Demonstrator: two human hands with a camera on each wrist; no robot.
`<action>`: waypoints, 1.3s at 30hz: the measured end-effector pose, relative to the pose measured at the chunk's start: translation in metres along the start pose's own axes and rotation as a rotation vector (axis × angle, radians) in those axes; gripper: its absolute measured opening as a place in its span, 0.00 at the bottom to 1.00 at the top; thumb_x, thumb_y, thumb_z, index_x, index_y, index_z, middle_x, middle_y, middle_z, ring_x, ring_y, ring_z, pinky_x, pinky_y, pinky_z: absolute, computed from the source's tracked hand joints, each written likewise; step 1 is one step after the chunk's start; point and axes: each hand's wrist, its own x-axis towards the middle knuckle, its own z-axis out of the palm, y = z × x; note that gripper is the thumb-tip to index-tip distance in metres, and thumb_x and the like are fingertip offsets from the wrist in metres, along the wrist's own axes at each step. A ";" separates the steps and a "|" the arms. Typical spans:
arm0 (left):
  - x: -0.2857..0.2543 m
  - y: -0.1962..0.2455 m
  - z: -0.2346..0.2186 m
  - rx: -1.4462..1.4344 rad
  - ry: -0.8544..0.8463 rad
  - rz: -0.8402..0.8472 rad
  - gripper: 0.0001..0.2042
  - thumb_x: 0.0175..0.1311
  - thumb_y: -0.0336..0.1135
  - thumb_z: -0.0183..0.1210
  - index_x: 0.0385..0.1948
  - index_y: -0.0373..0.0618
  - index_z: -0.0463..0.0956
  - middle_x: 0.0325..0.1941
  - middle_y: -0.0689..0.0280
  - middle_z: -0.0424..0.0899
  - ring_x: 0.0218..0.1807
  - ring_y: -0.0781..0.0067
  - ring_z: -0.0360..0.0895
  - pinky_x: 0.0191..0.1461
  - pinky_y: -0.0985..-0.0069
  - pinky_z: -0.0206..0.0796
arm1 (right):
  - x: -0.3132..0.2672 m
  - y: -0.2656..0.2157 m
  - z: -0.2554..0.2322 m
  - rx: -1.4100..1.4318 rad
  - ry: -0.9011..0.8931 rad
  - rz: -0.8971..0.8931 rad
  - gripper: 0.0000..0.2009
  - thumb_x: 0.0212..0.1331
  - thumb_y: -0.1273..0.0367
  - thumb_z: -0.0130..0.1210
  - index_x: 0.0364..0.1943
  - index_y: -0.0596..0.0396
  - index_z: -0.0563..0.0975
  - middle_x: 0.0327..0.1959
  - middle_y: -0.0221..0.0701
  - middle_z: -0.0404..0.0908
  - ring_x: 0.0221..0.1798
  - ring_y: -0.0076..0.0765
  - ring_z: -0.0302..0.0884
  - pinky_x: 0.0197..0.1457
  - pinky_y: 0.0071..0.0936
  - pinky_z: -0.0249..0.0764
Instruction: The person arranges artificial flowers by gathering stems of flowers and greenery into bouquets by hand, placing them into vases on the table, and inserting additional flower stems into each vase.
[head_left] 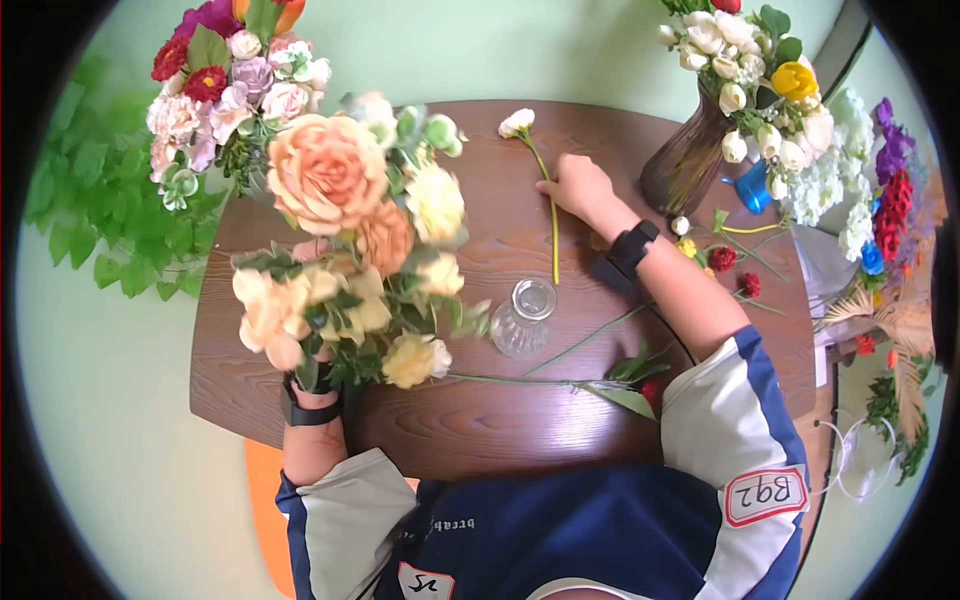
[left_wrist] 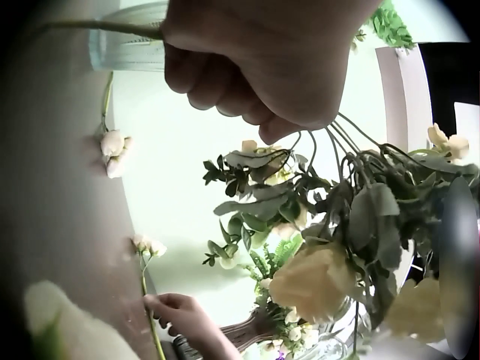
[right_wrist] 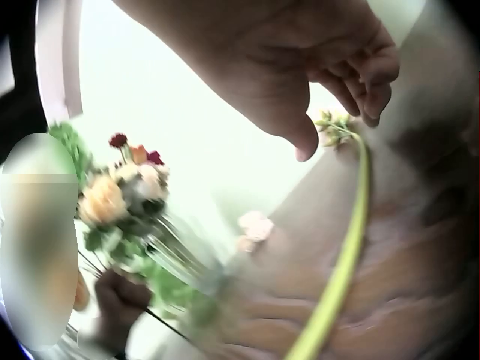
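Observation:
In the head view, the left hand (head_left: 308,250) is mostly hidden behind a bouquet of peach and cream flowers (head_left: 327,172). The left wrist view shows this hand (left_wrist: 255,67) curled into a fist around the stems, with cream blooms (left_wrist: 313,281) hanging beyond it. A white flower (head_left: 517,123) lies on the table, its green stem (head_left: 555,235) pointing toward the person. At that stem is the right hand (head_left: 580,188); in the right wrist view its thumb and loosely bent fingers (right_wrist: 367,90) stand apart, with the stem (right_wrist: 356,225) beside them.
A small clear glass vase (head_left: 523,320) stands mid-table (head_left: 450,440). A brown vase (head_left: 685,160) of white and yellow flowers is at the back right, near a blue object (head_left: 752,188). Small red blooms (head_left: 722,259) and a leafy stem (head_left: 620,398) lie on the right. Another bouquet (head_left: 255,75) is back left.

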 end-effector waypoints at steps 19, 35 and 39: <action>-0.012 0.091 0.070 -0.584 -0.696 0.109 0.25 0.71 0.44 0.41 0.08 0.54 0.47 0.07 0.76 0.44 0.11 0.81 0.38 0.17 0.79 0.33 | -0.146 0.013 -0.108 0.700 0.277 -0.482 0.04 0.51 0.74 0.51 0.26 0.60 0.68 0.14 0.31 0.69 0.17 0.24 0.66 0.22 0.25 0.63; -0.015 0.109 0.034 -0.651 -0.378 0.169 0.04 0.61 0.29 0.54 0.28 0.42 0.70 0.13 0.78 0.56 0.13 0.88 0.48 0.14 0.89 0.39 | -0.196 0.010 -0.150 1.180 0.294 -0.525 0.02 0.57 0.78 0.48 0.30 0.58 0.69 0.20 0.15 0.65 0.22 0.06 0.57 0.23 0.10 0.50; -0.007 0.090 0.034 -0.471 -0.396 0.305 0.08 0.60 0.36 0.56 0.33 0.41 0.72 0.15 0.77 0.63 0.14 0.87 0.57 0.14 0.88 0.51 | -0.193 0.008 -0.139 1.138 0.183 -0.517 0.03 0.57 0.78 0.49 0.29 0.58 0.68 0.21 0.16 0.66 0.23 0.06 0.58 0.24 0.09 0.53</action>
